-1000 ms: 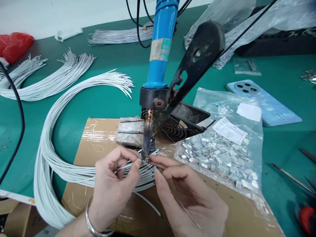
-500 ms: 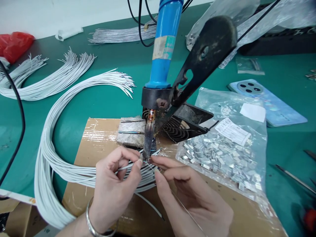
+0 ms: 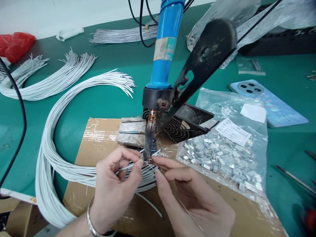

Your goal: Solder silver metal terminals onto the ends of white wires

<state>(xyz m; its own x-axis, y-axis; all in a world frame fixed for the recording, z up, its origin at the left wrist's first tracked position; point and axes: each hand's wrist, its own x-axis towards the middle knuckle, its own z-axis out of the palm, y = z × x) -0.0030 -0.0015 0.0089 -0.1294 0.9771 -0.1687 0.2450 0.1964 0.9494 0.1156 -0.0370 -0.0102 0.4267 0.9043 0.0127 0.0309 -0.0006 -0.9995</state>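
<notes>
The left hand (image 3: 116,187) is closed, thumb and forefinger pinching a white wire (image 3: 128,166) whose end meets the tip of the iron (image 3: 148,141). The right hand (image 3: 195,200) is closed too, fingertips pinching a thin solder (image 3: 187,214) strand at that same tip. Both hands hover over the box (image 3: 98,141), near the bag (image 3: 222,158).

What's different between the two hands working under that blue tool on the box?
The left hand wears a metal bracelet; none shows on the right hand. The left hand pinches a white insulated wire; the right hand holds a thin bare silvery strand. Both pinch with thumb and forefinger, meeting at the tip of the soldering iron.
</notes>
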